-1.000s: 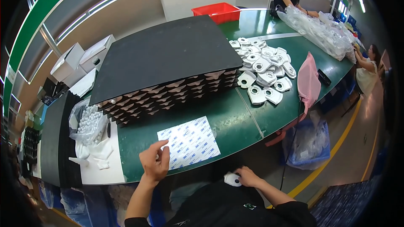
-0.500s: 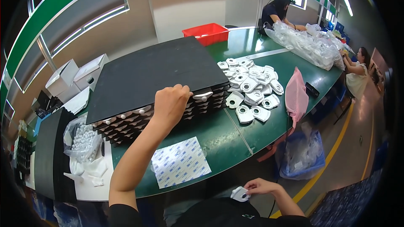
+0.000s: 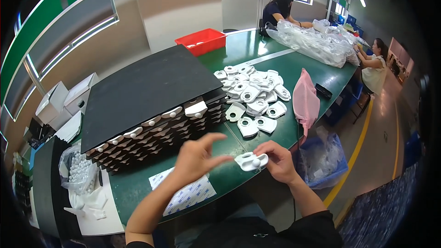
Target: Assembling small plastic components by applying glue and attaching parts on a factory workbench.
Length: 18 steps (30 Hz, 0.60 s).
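- A green bench (image 3: pixel 133 193) runs under everything, its front edge curving close to the person
- On it stands a wide stack of black sheets (image 3: pixel 151 82), white pieces with small balls jutting from its front edge
- To the right of the stack lies a loose heap of white parts (image 3: pixel 250 87), flat, rounded, with dark-looking holes
- In front of the stack lies a white sheet with blue print (image 3: pixel 193 195), partly behind the left forearm
- The white piece (image 3: pixel 245 160) is up in the air near the bench's front edge, between the hands: glossy, curved, with a white ball (image 3: pixel 256 162) on it
- Right hand (image 3: pixel 280 163): fingers closed in a pinch on the piece's right side
- Left hand (image 3: pixel 195 158): thumb and forefinger spread wide, gripping nothing, thumb tip right by the piece; whether it touches, I cannot tell
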{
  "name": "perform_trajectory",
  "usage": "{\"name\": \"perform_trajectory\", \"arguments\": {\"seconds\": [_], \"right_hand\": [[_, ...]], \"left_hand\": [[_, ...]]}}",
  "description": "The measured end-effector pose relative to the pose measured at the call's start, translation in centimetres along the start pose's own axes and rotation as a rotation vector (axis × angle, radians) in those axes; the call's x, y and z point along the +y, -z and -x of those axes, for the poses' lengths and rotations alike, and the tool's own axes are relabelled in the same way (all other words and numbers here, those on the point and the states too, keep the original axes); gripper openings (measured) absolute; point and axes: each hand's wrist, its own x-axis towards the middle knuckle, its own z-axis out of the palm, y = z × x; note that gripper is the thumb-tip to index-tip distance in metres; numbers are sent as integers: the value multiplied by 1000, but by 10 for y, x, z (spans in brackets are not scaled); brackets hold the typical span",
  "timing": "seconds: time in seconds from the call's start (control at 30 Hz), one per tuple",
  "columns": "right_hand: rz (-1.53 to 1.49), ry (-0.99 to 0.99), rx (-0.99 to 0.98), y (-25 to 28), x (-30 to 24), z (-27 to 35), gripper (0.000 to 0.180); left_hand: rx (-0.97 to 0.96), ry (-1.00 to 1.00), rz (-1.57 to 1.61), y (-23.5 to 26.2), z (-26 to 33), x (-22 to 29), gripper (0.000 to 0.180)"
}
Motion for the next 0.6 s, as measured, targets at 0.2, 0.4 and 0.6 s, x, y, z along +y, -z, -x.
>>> {"name": "perform_trajectory", "arguments": {"seconds": [0.2, 0.4, 0.6], "right_hand": [[-36, 50, 62, -20, 12, -15, 16], [-423, -217, -132, -14, -16, -25, 40], [83, -82, -194, -16, -20, -30, 23]], "left_hand": [[106, -362, -141, -23, 12, -7, 25], [108, -447, -450, -16, 10, -12, 17], [94, -580, -660, -22, 10, -21, 27]]}}
